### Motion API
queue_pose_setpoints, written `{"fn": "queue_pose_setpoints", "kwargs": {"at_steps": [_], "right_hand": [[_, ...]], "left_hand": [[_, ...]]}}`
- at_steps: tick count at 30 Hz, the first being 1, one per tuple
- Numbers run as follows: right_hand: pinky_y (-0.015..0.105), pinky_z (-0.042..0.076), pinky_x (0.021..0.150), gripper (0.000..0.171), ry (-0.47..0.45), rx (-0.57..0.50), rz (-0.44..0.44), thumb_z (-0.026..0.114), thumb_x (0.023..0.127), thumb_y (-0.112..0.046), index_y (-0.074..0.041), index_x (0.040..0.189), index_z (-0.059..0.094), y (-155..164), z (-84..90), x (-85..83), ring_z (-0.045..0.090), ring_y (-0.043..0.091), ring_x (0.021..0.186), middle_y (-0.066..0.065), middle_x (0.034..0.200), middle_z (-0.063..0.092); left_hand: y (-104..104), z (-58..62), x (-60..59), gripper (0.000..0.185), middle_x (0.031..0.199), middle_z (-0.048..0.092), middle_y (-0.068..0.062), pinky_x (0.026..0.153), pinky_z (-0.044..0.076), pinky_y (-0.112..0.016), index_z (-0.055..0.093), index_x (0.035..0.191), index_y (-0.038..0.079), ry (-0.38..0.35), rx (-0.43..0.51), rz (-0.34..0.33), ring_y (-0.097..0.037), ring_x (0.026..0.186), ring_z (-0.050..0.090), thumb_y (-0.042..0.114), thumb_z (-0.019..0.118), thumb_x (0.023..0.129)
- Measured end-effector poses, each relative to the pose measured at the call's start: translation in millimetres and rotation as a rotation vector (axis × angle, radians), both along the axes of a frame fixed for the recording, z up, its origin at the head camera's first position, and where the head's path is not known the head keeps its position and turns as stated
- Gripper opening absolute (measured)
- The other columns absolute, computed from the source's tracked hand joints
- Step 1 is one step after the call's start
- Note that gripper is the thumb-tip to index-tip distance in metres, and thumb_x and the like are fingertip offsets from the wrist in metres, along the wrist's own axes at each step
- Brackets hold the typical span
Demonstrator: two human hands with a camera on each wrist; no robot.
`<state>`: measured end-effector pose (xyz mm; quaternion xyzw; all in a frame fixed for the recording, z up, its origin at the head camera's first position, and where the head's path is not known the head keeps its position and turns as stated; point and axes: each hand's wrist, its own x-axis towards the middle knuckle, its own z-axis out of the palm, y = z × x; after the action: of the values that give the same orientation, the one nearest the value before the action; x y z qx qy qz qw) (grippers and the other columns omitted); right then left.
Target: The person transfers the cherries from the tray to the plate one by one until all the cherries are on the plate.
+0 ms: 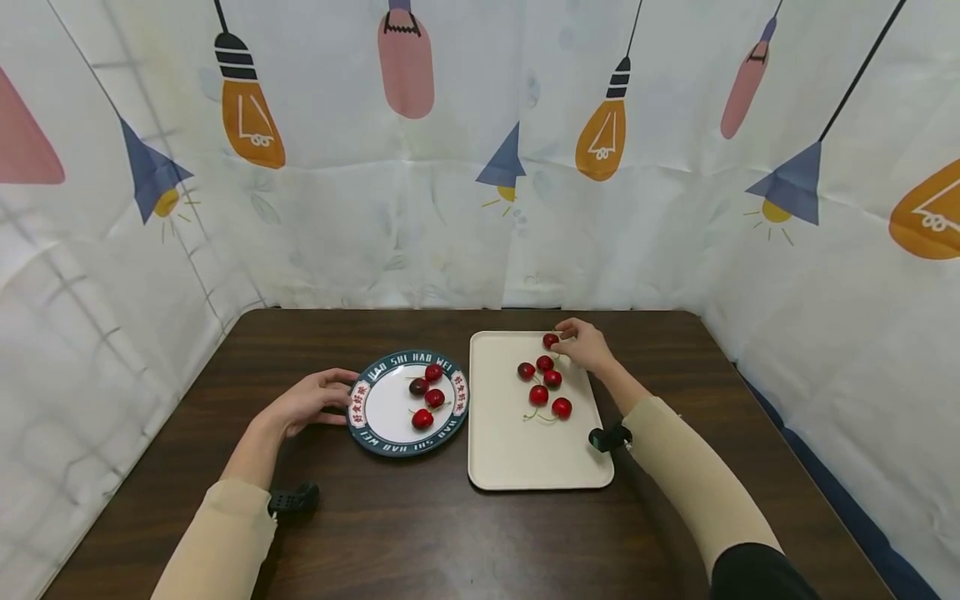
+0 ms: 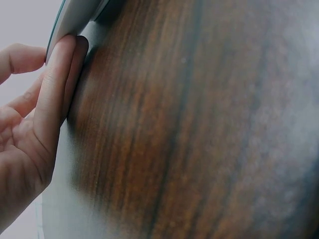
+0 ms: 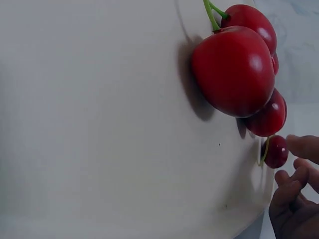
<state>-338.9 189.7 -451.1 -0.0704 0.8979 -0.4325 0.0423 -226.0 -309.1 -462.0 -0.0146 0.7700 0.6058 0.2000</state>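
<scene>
A cream tray (image 1: 517,450) lies right of centre on the dark table, with several red cherries (image 1: 538,395) on it. My right hand (image 1: 564,340) reaches to the tray's far edge and pinches one cherry (image 1: 551,339) between thumb and forefinger. The right wrist view shows that small cherry (image 3: 275,151) against my fingertips (image 3: 301,147), behind larger cherries (image 3: 232,69). A round white plate (image 1: 390,404) with a dark green rim holds several cherries (image 1: 422,419). My left hand (image 1: 330,397) rests with straight fingers (image 2: 55,99) against the plate's left rim (image 2: 75,15).
The brown wooden table (image 1: 420,533) is walled on three sides by a white curtain printed with lamps (image 1: 247,125). Plate and tray sit side by side, almost touching. Bare wood (image 2: 199,124) lies in front of both, towards me.
</scene>
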Motion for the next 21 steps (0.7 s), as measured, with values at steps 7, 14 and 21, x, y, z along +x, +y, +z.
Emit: {"fn": "queue_pose_setpoints", "kwargs": {"at_steps": [7, 14, 21], "right_hand": [[0.030, 0.050, 0.058, 0.040, -0.024, 0.009, -0.017, 0.070, 0.098, -0.017, -0.004, 0.133, 0.059, -7, -2.4, -3.8, 0.058, 0.026, 0.082, 0.021, 0.130, 0.060], [0.029, 0.050, 0.059, 0.039, -0.014, 0.029, -0.013, 0.071, 0.097, -0.015, -0.005, 0.133, 0.060, -10, -6.4, -6.5, 0.061, 0.024, 0.080, 0.021, 0.129, 0.062], [0.036, 0.054, 0.074, 0.034, 0.017, 0.088, -0.001, 0.074, 0.095, -0.013, -0.005, 0.126, 0.064, -15, -8.2, -6.0, 0.064, 0.032, 0.099, 0.021, 0.125, 0.065]], "left_hand": [[-2, -0.3, 0.5, 0.058, 0.130, 0.052, -0.024, 0.085, 0.061, -0.041, 0.033, 0.154, -0.004, -0.003, 0.004, 0.006, -0.025, 0.097, 0.064, 0.008, 0.059, 0.103], [-1, -1.0, 0.8, 0.058, 0.131, 0.051, -0.024, 0.085, 0.061, -0.041, 0.034, 0.153, -0.004, 0.001, 0.006, 0.009, -0.024, 0.097, 0.064, 0.007, 0.059, 0.103], [-1, -1.6, 0.3, 0.058, 0.129, 0.053, -0.025, 0.085, 0.061, -0.041, 0.033, 0.153, -0.005, 0.002, 0.008, -0.001, -0.024, 0.097, 0.063, 0.006, 0.058, 0.103]]}}
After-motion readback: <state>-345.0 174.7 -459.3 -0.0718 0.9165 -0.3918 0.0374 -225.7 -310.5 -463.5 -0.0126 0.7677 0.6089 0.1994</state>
